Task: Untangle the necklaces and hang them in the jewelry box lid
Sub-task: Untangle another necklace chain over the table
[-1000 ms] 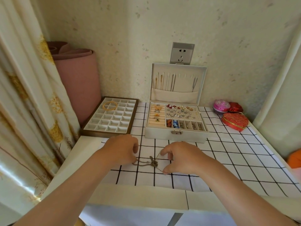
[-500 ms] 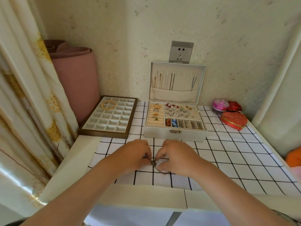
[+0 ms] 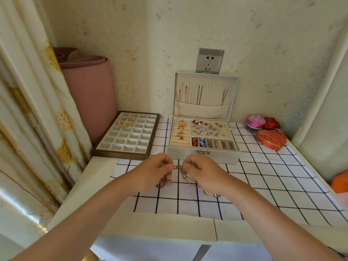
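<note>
Pinching the tangled necklaces [image 3: 178,167] between curled fingertips, the left hand [image 3: 153,171] and the right hand [image 3: 200,171] are holding the knot between them. Loose chain is trailing below the fingers onto the checked cloth [image 3: 263,185]. Just beyond the fingers, the jewelry box [image 3: 203,157] is standing open, its lid [image 3: 205,110] upright.

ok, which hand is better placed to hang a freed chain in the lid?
Right hand, probably: both pinch the tangled necklaces, but it lies nearer the lid, whose bare hooks sit right of centre. Left hand is further off.
</note>
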The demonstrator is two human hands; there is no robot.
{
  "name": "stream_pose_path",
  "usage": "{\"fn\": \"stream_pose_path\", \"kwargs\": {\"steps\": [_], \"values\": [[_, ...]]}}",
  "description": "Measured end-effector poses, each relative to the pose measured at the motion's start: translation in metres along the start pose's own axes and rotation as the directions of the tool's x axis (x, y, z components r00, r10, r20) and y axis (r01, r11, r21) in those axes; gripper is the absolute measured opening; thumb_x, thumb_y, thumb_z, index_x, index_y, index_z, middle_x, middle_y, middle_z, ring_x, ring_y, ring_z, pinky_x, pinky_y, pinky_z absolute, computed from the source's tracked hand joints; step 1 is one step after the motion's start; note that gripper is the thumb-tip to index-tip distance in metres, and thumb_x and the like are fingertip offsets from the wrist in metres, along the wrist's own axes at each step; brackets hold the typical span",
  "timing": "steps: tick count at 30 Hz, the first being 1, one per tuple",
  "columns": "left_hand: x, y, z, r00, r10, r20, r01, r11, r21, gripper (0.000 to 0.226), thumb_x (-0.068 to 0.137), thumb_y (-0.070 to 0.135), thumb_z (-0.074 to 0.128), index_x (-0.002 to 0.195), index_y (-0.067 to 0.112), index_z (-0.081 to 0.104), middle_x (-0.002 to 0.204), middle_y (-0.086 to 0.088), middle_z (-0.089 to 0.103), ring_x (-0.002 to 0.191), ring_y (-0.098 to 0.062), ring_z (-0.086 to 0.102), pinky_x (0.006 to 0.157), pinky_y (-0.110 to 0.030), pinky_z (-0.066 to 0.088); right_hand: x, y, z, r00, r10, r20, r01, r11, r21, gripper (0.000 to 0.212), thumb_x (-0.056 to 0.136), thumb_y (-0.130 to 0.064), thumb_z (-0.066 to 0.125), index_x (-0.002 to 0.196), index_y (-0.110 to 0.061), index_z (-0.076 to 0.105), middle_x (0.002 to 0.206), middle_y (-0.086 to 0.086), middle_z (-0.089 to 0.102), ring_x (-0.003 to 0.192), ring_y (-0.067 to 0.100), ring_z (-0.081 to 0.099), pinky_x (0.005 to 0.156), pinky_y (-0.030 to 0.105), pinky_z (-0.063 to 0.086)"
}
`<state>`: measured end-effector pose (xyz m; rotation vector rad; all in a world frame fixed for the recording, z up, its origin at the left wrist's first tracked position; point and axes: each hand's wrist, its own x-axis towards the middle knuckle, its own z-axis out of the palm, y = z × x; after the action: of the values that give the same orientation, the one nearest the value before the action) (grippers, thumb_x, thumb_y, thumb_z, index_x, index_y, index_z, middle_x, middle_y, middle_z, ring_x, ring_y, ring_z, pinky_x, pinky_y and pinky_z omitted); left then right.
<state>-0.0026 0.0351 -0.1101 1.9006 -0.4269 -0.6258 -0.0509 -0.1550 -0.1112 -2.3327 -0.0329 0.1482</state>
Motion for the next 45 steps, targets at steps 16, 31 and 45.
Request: {"fn": "stream_pose_path", "kwargs": {"steps": [16, 31, 45], "values": [[-0.004, 0.009, 0.005, 0.93, 0.331, -0.162, -0.256, 0.897, 0.36, 0.019, 0.095, 0.018, 0.063, 0.086, 0.035, 0.062, 0.088, 0.021, 0.061, 0.056, 0.0, 0.045, 0.06, -0.011, 0.036, 0.0, -0.005, -0.017, 0.989, 0.056, 0.135, -0.106, 0.914, 0.392, 0.03, 0.099, -0.013, 0.041, 0.076, -0.018, 0.059, 0.073, -0.008, 0.065, 0.078, 0.016, 0.052, 0.081, 0.034, 0.042], [-0.003, 0.021, 0.014, 0.953, 0.076, -0.293, -0.101, 0.992, -0.073, 0.004, 0.089, 0.022, 0.073, 0.09, 0.022, 0.077, 0.074, 0.018, 0.068, 0.058, 0.008, 0.053, 0.067, -0.013, 0.04, -0.003, -0.007, -0.02, 0.999, -0.03, -0.04, 0.043, 0.921, 0.387, 0.022, 0.104, -0.019, 0.049, 0.093, -0.019, 0.067, 0.05, -0.013, 0.042, 0.053, 0.01, 0.048, 0.074, 0.035, 0.053], [-0.006, 0.024, 0.018, 0.973, 0.014, -0.229, -0.051, 0.986, -0.16, 0.014, 0.093, 0.025, 0.065, 0.086, 0.017, 0.074, 0.058, 0.007, 0.053, 0.053, -0.007, 0.044, 0.054, -0.016, 0.037, -0.007, -0.008, -0.022, 0.978, -0.11, -0.179, 0.156, 0.952, 0.264, 0.01, 0.087, -0.032, 0.07, 0.08, -0.03, 0.077, 0.083, 0.009, 0.068, 0.075, 0.009, 0.059, 0.075, 0.028, 0.047]]}}
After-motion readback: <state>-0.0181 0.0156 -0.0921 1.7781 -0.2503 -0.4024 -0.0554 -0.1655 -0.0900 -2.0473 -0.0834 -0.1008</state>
